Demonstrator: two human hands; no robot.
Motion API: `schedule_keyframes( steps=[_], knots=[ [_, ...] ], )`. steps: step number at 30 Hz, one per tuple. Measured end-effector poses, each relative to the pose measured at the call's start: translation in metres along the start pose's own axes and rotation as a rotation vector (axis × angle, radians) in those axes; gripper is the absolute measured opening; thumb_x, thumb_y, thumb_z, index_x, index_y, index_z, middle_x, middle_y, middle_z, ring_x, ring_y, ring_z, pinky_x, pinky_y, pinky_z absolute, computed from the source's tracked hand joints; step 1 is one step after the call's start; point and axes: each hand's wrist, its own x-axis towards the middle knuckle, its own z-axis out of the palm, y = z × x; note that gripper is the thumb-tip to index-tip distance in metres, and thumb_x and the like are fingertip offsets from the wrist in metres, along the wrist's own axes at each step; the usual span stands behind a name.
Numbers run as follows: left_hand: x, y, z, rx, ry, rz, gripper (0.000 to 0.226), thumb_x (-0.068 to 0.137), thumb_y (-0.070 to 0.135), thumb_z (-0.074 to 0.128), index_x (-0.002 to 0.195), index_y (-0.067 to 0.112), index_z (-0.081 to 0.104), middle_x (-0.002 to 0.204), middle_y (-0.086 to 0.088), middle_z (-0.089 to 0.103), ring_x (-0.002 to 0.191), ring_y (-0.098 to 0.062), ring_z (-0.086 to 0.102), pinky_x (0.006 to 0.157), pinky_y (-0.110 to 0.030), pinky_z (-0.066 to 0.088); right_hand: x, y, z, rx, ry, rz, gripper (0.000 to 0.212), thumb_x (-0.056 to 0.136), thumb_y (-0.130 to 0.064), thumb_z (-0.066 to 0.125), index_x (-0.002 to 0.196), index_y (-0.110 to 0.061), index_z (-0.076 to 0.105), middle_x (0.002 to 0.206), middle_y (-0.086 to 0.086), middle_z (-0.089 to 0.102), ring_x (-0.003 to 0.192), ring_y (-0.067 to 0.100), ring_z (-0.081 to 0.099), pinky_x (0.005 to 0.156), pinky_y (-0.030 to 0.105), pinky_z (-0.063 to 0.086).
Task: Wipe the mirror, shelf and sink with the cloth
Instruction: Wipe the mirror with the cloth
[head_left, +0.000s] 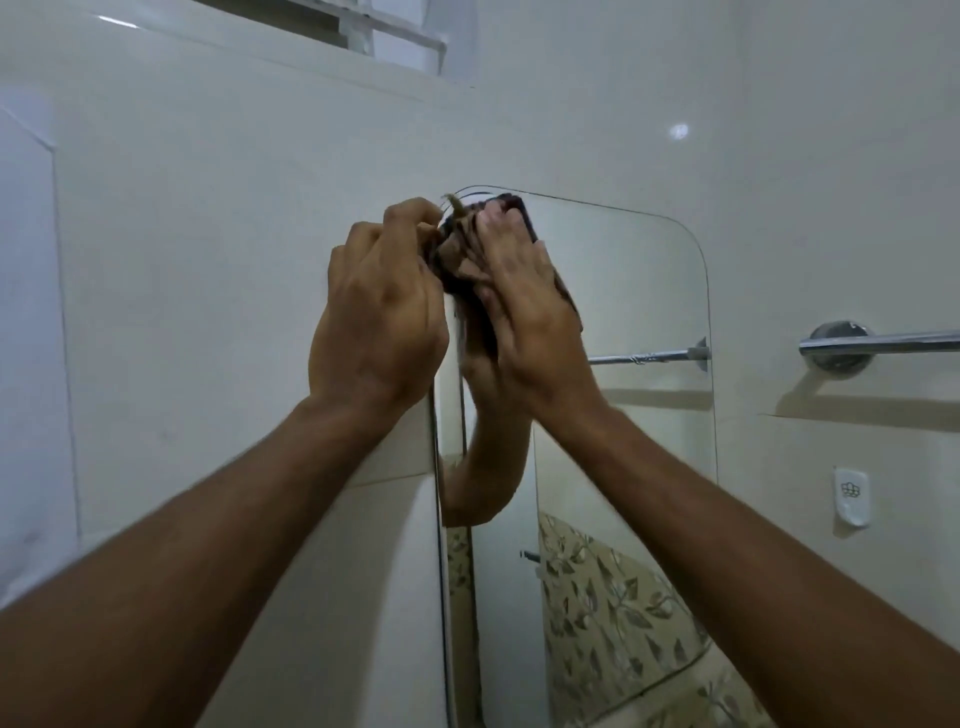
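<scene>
Both bare forearms raised and converging upward, left hand (382, 306) with fingers curled, pinching the crumpled dark brown cloth (460, 249), right hand (524, 296) with straight fingers pressed flat on that cloth

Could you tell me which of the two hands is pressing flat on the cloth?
The right hand: its fingers lie flat on the cloth against the mirror, whereas the left hand pinches the cloth's edge.

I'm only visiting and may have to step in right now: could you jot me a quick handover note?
Left hand: fingers curled, grip on the edge of the cloth.
Right hand: flat, pressing the cloth onto the mirror at its top left corner.
Done: wiping is under way up there; how much glass is clean, I cannot tell.
Left: the mirror's remainder, then shelf and sink, both out of view.
</scene>
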Motion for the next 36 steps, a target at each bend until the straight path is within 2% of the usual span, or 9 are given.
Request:
schedule_keyframes(
  steps=[2, 5, 9, 12, 16, 20, 25, 28, 36],
  knots=[
    [0.000, -0.003, -0.004, -0.044, -0.010, -0.002, 0.040, 0.088, 0.009, 0.039, 0.124, 0.019, 0.052, 0.107, 0.001, 0.056, 0.103, -0.022, 0.051, 0.078, -0.031, 0.042, -0.031, -0.010, 0.002, 0.009, -0.079, -0.063, 0.051, 0.104, -0.015, 0.037, 0.153, -0.002, 0.030, 0.162, 0.012, 0.026, 0.154, 0.023, 0.014, 0.126, 0.040, 0.012],
    [-0.005, -0.007, -0.010, -0.038, -0.009, 0.025, 0.040, 0.088, 0.013, 0.037, 0.123, 0.014, 0.056, 0.108, -0.002, 0.059, 0.103, -0.023, 0.054, 0.087, -0.038, 0.046, -0.077, -0.016, 0.005, -0.014, -0.185, -0.194, 0.047, 0.106, -0.017, 0.033, 0.149, 0.003, 0.036, 0.160, 0.017, 0.029, 0.152, 0.028, 0.020, 0.125, 0.047, 0.018],
    [-0.005, -0.001, -0.004, 0.012, -0.028, 0.056, 0.032, 0.094, 0.017, 0.041, 0.123, 0.015, 0.056, 0.102, 0.002, 0.052, 0.099, -0.014, 0.044, 0.081, -0.026, 0.034, -0.072, -0.005, -0.005, -0.044, -0.237, -0.226, 0.048, 0.105, -0.016, 0.035, 0.150, 0.003, 0.034, 0.160, 0.018, 0.028, 0.152, 0.030, 0.020, 0.125, 0.048, 0.017],
    [-0.002, -0.001, -0.006, 0.005, -0.026, 0.080, 0.032, 0.094, 0.018, 0.041, 0.122, 0.014, 0.056, 0.101, 0.008, 0.045, 0.097, -0.009, 0.038, 0.081, -0.023, 0.030, -0.036, -0.002, -0.006, -0.036, -0.183, -0.142, 0.050, 0.104, -0.012, 0.039, 0.151, 0.002, 0.032, 0.161, 0.018, 0.027, 0.153, 0.030, 0.017, 0.126, 0.045, 0.013],
    [-0.004, 0.000, -0.006, -0.029, -0.033, 0.095, 0.032, 0.092, 0.016, 0.040, 0.120, 0.012, 0.056, 0.103, 0.010, 0.047, 0.096, -0.007, 0.037, 0.085, -0.026, 0.033, -0.013, -0.001, -0.002, -0.039, -0.107, -0.071, 0.050, 0.105, -0.014, 0.038, 0.152, 0.000, 0.030, 0.162, 0.016, 0.026, 0.153, 0.029, 0.016, 0.126, 0.046, 0.013],
    [-0.001, -0.003, -0.007, -0.049, -0.042, 0.091, 0.043, 0.091, 0.019, 0.036, 0.129, 0.014, 0.053, 0.105, 0.007, 0.048, 0.098, -0.011, 0.042, 0.085, -0.025, 0.033, -0.035, -0.008, 0.000, -0.047, -0.136, -0.106, 0.052, 0.104, -0.014, 0.039, 0.153, -0.001, 0.028, 0.163, 0.015, 0.023, 0.154, 0.027, 0.013, 0.127, 0.040, 0.010],
    [-0.002, -0.003, -0.005, -0.022, -0.027, 0.121, 0.042, 0.091, 0.019, 0.038, 0.127, 0.012, 0.057, 0.102, 0.009, 0.046, 0.097, -0.010, 0.043, 0.086, -0.025, 0.033, -0.076, -0.012, 0.005, -0.085, -0.155, -0.218, 0.048, 0.106, -0.018, 0.037, 0.149, 0.001, 0.034, 0.159, 0.017, 0.030, 0.152, 0.030, 0.021, 0.124, 0.047, 0.020],
    [-0.001, -0.003, -0.006, 0.022, -0.038, 0.156, 0.039, 0.094, 0.024, 0.037, 0.124, 0.012, 0.059, 0.105, 0.002, 0.057, 0.103, -0.017, 0.049, 0.090, -0.028, 0.034, -0.072, -0.006, 0.002, -0.128, -0.152, -0.256, 0.047, 0.107, -0.022, 0.034, 0.148, -0.001, 0.036, 0.157, 0.017, 0.034, 0.150, 0.030, 0.026, 0.123, 0.048, 0.024],
    [-0.002, -0.004, -0.005, 0.037, -0.035, 0.161, 0.038, 0.098, 0.025, 0.037, 0.124, 0.012, 0.059, 0.111, -0.004, 0.064, 0.103, -0.019, 0.049, 0.089, -0.025, 0.031, -0.020, -0.003, 0.000, -0.138, -0.070, -0.087, 0.051, 0.105, -0.021, 0.036, 0.153, -0.003, 0.032, 0.162, 0.015, 0.027, 0.153, 0.028, 0.018, 0.125, 0.047, 0.017]
  ],
)
